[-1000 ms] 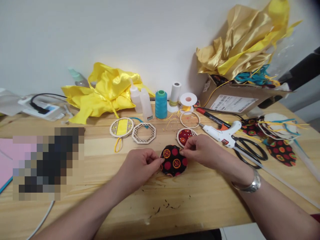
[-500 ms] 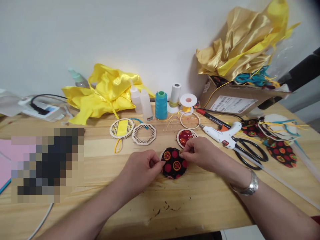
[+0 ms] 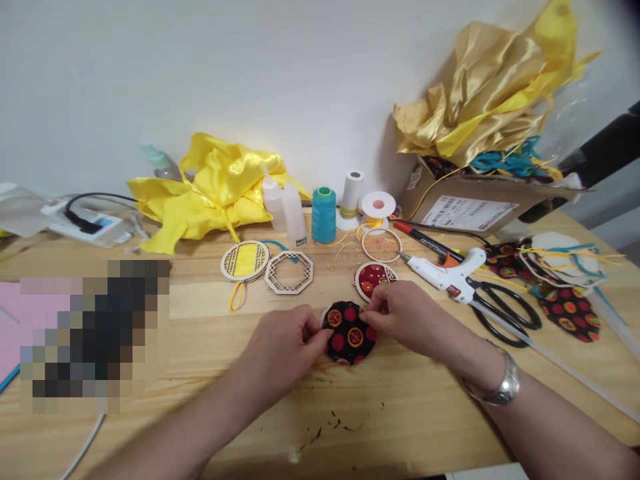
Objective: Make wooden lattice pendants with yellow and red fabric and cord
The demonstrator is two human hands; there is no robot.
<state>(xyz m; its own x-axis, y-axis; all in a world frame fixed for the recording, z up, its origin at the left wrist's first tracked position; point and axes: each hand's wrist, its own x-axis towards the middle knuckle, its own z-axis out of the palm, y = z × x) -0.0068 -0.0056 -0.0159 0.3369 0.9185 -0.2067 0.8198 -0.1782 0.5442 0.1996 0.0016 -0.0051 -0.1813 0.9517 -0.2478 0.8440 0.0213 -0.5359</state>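
A round piece of black patterned fabric with red and orange circles lies between my hands, a pale rim showing at its upper left edge. My left hand pinches its left edge between thumb and fingers. At the upper right edge, my right hand pinches the same fabric. Just behind the right hand is a round wooden frame with red patterned fabric in it, partly covered by that hand. An octagonal wooden lattice frame and a round lattice frame with yellow fabric lie farther left.
To the right lie a white glue gun, black-handled scissors, a marker and patterned fabric scraps. Behind stand a teal thread spool, squeeze bottles and a cardboard box. Yellow satin is heaped at back left.
The whole view has shifted slightly, so things sit a little lower in the picture. Both hands keep their pinch on the fabric, with hardly any other movement.
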